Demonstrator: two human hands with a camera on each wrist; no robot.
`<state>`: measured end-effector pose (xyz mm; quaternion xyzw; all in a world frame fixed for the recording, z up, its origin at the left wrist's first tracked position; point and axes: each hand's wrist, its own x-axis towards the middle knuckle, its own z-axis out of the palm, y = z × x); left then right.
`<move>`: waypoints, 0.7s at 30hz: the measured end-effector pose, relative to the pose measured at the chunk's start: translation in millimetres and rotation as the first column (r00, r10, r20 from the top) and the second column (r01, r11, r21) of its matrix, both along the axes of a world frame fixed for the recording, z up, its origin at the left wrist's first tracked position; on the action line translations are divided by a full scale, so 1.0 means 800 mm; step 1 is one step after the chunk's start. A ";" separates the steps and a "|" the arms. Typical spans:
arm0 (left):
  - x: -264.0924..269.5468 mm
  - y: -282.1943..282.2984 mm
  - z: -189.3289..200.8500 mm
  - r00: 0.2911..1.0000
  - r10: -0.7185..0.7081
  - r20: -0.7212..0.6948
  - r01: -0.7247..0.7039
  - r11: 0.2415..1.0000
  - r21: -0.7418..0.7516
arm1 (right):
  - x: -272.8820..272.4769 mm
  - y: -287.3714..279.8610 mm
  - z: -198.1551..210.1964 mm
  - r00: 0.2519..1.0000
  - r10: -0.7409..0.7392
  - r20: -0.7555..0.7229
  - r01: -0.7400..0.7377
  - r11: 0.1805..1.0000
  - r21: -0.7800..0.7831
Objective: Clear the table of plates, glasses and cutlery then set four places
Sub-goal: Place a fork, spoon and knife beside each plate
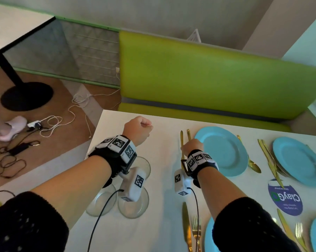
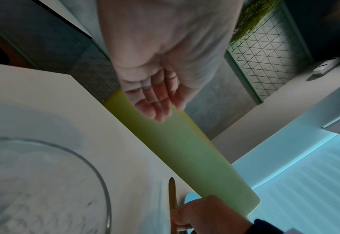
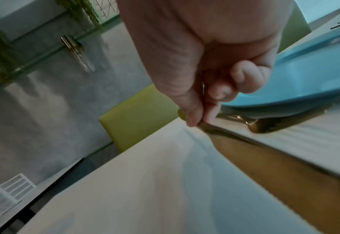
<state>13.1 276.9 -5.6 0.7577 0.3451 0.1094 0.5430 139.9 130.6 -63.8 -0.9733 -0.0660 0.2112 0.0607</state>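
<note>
My right hand (image 1: 186, 146) pinches the handle of a gold knife (image 1: 182, 137) lying on the white table (image 1: 164, 135), just left of a blue plate (image 1: 224, 150). In the right wrist view thumb and fingers (image 3: 193, 117) grip the knife (image 3: 281, 164), whose blade runs toward the camera. A gold fork (image 3: 263, 125) lies beside it against the plate (image 3: 309, 76). My left hand (image 1: 139, 129) hovers over the table's far left, fingers loosely curled and holding nothing (image 2: 155, 102). Three clear glasses (image 1: 133, 204) stand under my left forearm.
More blue plates (image 1: 297, 160) with gold cutlery (image 1: 270, 160) sit to the right, and a gold spoon (image 1: 253, 165). A round blue sticker (image 1: 285, 197) lies on the table. A green bench (image 1: 208, 79) runs behind. Cables (image 1: 51, 124) lie on the floor at left.
</note>
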 end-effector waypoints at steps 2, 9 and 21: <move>0.007 -0.001 -0.006 1.000 -0.012 -0.007 0.012 1.000 -0.015 | 0.007 0.000 -0.010 1.000 -0.020 -0.010 0.020 1.000 0.011; 0.031 -0.013 -0.018 0.999 -0.033 -0.008 0.033 0.999 -0.033 | 0.023 -0.002 -0.031 0.988 -0.152 -0.015 0.152 0.978 0.140; 0.048 -0.027 -0.022 1.000 -0.022 -0.009 0.022 1.000 -0.014 | 0.035 0.000 -0.038 0.983 -0.177 0.048 0.164 0.964 0.207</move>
